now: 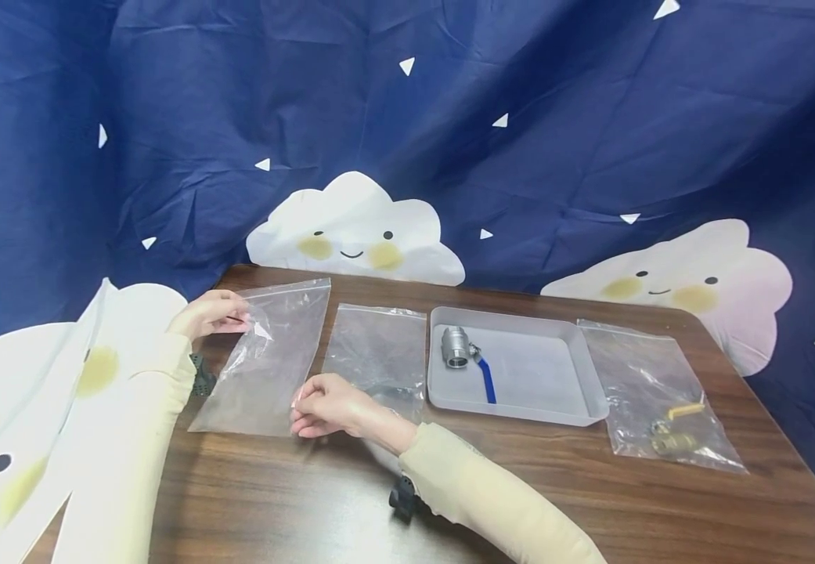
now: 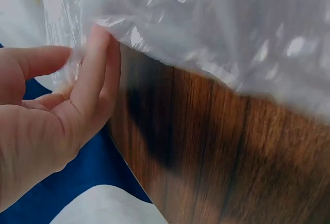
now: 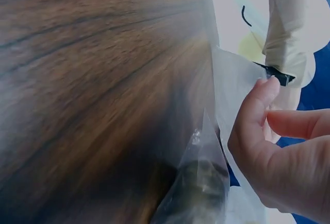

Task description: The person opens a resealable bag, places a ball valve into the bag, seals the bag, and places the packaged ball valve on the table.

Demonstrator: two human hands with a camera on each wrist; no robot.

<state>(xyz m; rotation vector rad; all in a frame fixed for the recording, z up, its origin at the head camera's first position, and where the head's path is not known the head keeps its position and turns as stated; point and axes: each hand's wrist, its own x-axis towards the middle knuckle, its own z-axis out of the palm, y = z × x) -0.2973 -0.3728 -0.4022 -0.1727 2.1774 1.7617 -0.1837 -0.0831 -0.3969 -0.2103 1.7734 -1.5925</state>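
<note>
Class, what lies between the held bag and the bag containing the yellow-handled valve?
Another clear bag, then a tray with a blue-handled valve, as the head view shows.

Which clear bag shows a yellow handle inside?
The rightmost bag, just right of the tray; its yellow handle shows through. The middle bag and leftmost bag show none.

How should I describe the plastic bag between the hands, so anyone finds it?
On the wooden table, find the pale tray with the blue-handled valve. Leftward in the head view, past the middle bag, is the clear bag between left hand and right hand. Only it is held; the middle bag and rightmost bag rest on the table.
</note>
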